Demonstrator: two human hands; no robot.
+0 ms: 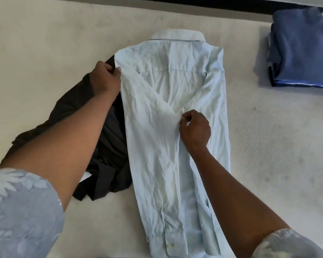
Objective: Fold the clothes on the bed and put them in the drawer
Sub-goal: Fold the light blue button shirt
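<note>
A pale blue dress shirt (162, 101) lies face down on the bed, collar at the far end, both sides folded in over its back. My left hand (104, 79) grips the shirt's left shoulder edge with curled fingers. My right hand (194, 127) pinches a fold of the sleeve fabric at the shirt's middle. A crumpled black garment (104, 157) lies partly under the shirt's left side and under my left forearm.
A stack of folded blue clothes (302, 51) sits at the far right of the cream mattress (45, 43). A dark strip runs along the mattress's far edge. Bare mattress shows to the right of the shirt.
</note>
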